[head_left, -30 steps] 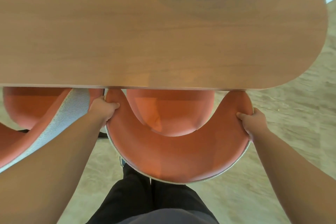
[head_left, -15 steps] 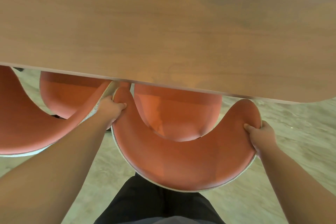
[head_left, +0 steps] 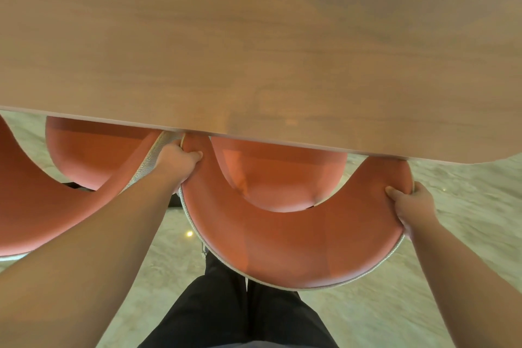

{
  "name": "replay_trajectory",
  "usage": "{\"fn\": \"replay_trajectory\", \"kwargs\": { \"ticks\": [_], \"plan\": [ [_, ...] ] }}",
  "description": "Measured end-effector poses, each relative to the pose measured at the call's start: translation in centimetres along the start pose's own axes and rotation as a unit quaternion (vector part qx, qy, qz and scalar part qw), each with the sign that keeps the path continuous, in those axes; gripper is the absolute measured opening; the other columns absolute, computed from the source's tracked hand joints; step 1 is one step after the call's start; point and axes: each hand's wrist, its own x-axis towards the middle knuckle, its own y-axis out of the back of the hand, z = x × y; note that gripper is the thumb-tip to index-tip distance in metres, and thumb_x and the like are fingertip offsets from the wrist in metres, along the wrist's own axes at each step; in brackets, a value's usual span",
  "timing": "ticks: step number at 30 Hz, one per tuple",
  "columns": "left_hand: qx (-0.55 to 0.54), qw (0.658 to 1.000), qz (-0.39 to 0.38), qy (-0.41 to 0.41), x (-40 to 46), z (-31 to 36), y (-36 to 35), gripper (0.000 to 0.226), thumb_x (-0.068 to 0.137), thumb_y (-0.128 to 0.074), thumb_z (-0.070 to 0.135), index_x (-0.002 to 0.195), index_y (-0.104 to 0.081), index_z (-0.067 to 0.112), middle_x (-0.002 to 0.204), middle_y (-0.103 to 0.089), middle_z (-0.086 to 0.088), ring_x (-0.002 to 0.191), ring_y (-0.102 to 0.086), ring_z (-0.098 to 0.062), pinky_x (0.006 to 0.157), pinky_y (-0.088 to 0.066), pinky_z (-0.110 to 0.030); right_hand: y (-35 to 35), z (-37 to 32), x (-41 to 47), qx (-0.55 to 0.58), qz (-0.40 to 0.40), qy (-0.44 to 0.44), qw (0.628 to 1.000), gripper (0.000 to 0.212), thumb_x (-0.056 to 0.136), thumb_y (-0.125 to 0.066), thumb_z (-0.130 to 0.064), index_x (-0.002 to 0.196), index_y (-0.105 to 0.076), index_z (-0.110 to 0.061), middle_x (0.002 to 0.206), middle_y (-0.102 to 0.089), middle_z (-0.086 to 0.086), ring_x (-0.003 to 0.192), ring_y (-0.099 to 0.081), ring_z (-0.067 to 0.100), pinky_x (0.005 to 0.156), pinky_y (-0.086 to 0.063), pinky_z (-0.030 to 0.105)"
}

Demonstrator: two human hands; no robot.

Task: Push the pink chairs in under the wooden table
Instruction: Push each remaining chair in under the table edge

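From the head view, looking straight down, a broad light-brown wooden bench (head_left: 254,37) with a rounded corner fills the upper half of the picture. Directly below its near edge stands a pink upholstered chair with a curved, horseshoe-shaped backrest trimmed in pale grey woven fabric (head_left: 282,240); its rounded pink seat is partly tucked beneath the bench top, and both tips of the backrest reach the bench edge. The left hand (head_left: 176,161) takes the left tip of that backrest in a closed grip, thumb lying over the top of the padding and the fingers hidden behind it. The right hand (head_left: 413,206) holds the right side of the backrest the same way, thumb pressed on the pink top and fingers wrapped around the outer grey edge. Just beside it on the left stands a second pink chair of the same shape (head_left: 56,200), its backrest arm touching or nearly touching the first chair near the left hand, its seat likewise partly under the bench. Black trousers (head_left: 240,313) show at the bottom, above a pale marbled floor (head_left: 466,206).
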Motion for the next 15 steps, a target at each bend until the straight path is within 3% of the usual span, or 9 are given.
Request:
{"fn": "replay_trajectory", "kwargs": {
  "ticks": [5, 9, 12, 15],
  "plan": [
    [0.01, 1.0, 0.011, 0.008, 0.2, 0.7, -0.4, 0.028, 0.094, -0.075, 0.022, 0.119, -0.065, 0.014, 0.101, -0.069, -0.011, 0.093, -0.066, -0.036, 0.085, -0.055, -0.043, 0.1, 0.0, 0.7, -0.016, 0.002, 0.0, 1.0, 0.024, 0.086, -0.075, -0.026, 0.102, -0.059, -0.018, 0.091, -0.067, 0.003, 0.09, -0.066, 0.037, 0.085, -0.057, 0.054],
    [0.016, 1.0, 0.017, 0.014, 0.2, 1.1, -0.5, 0.03, 0.094, -0.076, 0.022, 0.121, -0.065, 0.013, 0.095, -0.068, -0.007, 0.097, -0.066, -0.037, 0.089, -0.055, -0.045, 0.1, -0.1, 1.0, -0.035, 0.002, -0.003, 0.999, 0.027, 0.087, -0.075, -0.028, 0.103, -0.057, -0.017, 0.089, -0.063, 0.001, 0.09, -0.065, 0.037, 0.086, -0.056, 0.055],
    [0.027, 0.999, 0.018, 0.019, 0.2, 1.4, -0.4, 0.03, 0.093, -0.076, 0.023, 0.119, -0.066, 0.013, 0.11, -0.072, -0.016, 0.104, -0.068, -0.042, 0.097, -0.056, -0.054, 0.0, -0.1, 1.1, -0.048, 0.005, 0.001, 0.999, 0.03, 0.086, -0.076, -0.03, 0.104, -0.057, -0.016, 0.089, -0.063, 0.001, 0.09, -0.065, 0.037, 0.085, -0.056, 0.055],
    [0.021, 1.0, 0.022, 0.008, 0.1, 1.4, -0.3, 0.038, 0.092, -0.078, 0.024, 0.126, -0.066, 0.014, 0.115, -0.072, -0.016, 0.106, -0.069, -0.041, 0.098, -0.056, -0.054, 0.0, 0.0, 1.3, -0.053, 0.005, 0.009, 0.999, 0.032, 0.084, -0.077, -0.035, 0.103, -0.057, -0.017, 0.087, -0.063, -0.001, 0.087, -0.065, 0.034, 0.079, -0.055, 0.05]
  ]
}}
